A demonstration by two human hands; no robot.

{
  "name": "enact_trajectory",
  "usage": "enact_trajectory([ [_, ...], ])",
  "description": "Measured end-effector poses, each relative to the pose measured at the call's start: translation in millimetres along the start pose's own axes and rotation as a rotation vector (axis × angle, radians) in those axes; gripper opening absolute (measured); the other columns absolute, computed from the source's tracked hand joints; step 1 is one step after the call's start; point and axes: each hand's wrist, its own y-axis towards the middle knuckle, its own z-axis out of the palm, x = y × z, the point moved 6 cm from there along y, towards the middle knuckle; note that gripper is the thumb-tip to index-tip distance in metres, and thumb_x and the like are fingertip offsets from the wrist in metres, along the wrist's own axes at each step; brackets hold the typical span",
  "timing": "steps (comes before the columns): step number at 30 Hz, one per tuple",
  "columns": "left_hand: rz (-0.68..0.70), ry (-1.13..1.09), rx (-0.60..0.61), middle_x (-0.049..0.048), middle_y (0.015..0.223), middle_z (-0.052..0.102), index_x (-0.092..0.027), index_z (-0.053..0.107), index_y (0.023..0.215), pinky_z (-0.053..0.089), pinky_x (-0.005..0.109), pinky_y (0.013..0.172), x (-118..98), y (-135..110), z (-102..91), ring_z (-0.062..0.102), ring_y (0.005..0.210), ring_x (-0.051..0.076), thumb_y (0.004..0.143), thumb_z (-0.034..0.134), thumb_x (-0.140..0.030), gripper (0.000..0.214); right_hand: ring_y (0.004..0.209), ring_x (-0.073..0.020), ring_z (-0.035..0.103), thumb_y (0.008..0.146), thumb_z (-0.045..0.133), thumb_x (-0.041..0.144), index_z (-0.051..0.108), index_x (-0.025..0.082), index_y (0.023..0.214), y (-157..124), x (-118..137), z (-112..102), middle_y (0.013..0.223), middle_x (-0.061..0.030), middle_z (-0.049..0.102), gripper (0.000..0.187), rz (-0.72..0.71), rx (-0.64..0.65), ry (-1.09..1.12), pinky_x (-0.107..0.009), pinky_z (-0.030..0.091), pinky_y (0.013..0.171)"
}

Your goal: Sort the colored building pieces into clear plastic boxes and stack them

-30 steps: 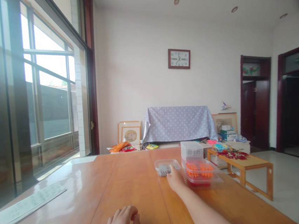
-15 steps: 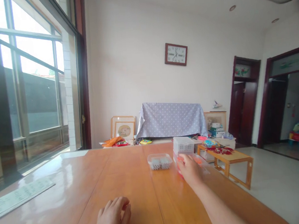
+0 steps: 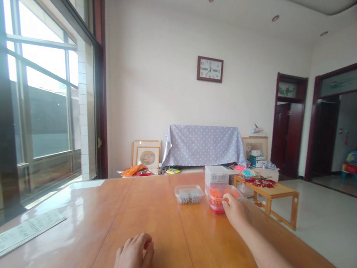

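My right hand (image 3: 235,210) is closed at the near right side of a clear plastic container (image 3: 209,197) with orange contents. The fingers are curled against its rim, and the hand hides that corner. Under the orange contents a red layer shows, as if containers are stacked. Just behind stands a white slotted plastic box (image 3: 216,175). To the left is a shallow clear tray (image 3: 189,195) holding several small grey, dark-tipped pieces, too small to name. My left hand (image 3: 133,258) rests on the table nearer to me, holding nothing, its fingers loosely bent and the thumb apart.
The glossy wooden table (image 3: 149,221) has its right edge close to the containers. Printed sheets (image 3: 27,233) lie at the left. Beyond the right edge stands a low wooden table (image 3: 274,190) with red items. A large window (image 3: 45,100) is on the left.
My right hand has shifted from over the orange contents to the container's near right side, uncovering more of them. My left hand stays nearly in place. The view has tilted slightly.
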Motion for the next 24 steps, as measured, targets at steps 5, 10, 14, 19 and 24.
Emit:
enact_trajectory([
  [5, 0.006, -0.006, -0.020, 0.0036, 0.091, 0.070, -0.024, 0.064, 0.089, 0.034, 0.033, 0.080, -1, -1, -1.6, 0.061, 0.090, 0.022, 0.095, 0.043, -0.035, 0.024, 0.082, -0.0228, 0.067, 0.096, 0.041, 0.040, 0.062, 0.033, 0.113, -9, 11, -11, 0.089, -0.0017, 0.074, 0.027, -0.050, -0.052, 0.050, -0.029, 0.037, 0.063],
  [10, 0.012, -0.036, -0.035, 0.0038, 0.091, 0.070, -0.024, 0.065, 0.089, 0.033, 0.032, 0.080, -2, -1, -1.5, 0.061, 0.091, 0.021, 0.095, 0.043, -0.033, 0.024, 0.083, -0.0239, 0.068, 0.096, 0.041, 0.041, 0.063, 0.032, 0.113, -19, 55, -20, 0.085, -0.0023, 0.074, 0.029, -0.176, -0.100, 0.145, -0.030, 0.036, 0.065],
  [14, 0.000, -0.049, -0.032, 0.0041, 0.092, 0.070, -0.024, 0.064, 0.089, 0.033, 0.032, 0.081, -3, -2, -3.0, 0.061, 0.092, 0.021, 0.096, 0.043, -0.033, 0.024, 0.085, -0.0243, 0.069, 0.096, 0.042, 0.040, 0.063, 0.030, 0.112, -13, 94, -7, 0.088, -0.0029, 0.074, 0.028, -0.237, -0.085, 0.188, -0.030, 0.035, 0.065],
  [19, -0.037, -0.030, 0.005, 0.0051, 0.095, 0.071, -0.024, 0.064, 0.090, 0.034, 0.033, 0.083, -7, -3, -6.5, 0.061, 0.095, 0.021, 0.095, 0.044, -0.031, 0.022, 0.085, -0.0221, 0.069, 0.097, 0.042, 0.037, 0.062, 0.030, 0.112, 3, 131, 21, 0.090, -0.0016, 0.074, 0.026, -0.249, -0.044, 0.162, -0.028, 0.034, 0.063],
  [24, -0.051, -0.007, 0.030, 0.0057, 0.096, 0.070, -0.024, 0.065, 0.090, 0.034, 0.033, 0.082, -6, -1, -3.0, 0.061, 0.095, 0.021, 0.093, 0.046, -0.029, 0.020, 0.085, -0.0199, 0.068, 0.097, 0.043, 0.037, 0.062, 0.030, 0.115, 19, 151, 43, 0.091, -0.0021, 0.073, 0.027, -0.200, 0.027, 0.105, -0.027, 0.036, 0.064],
])
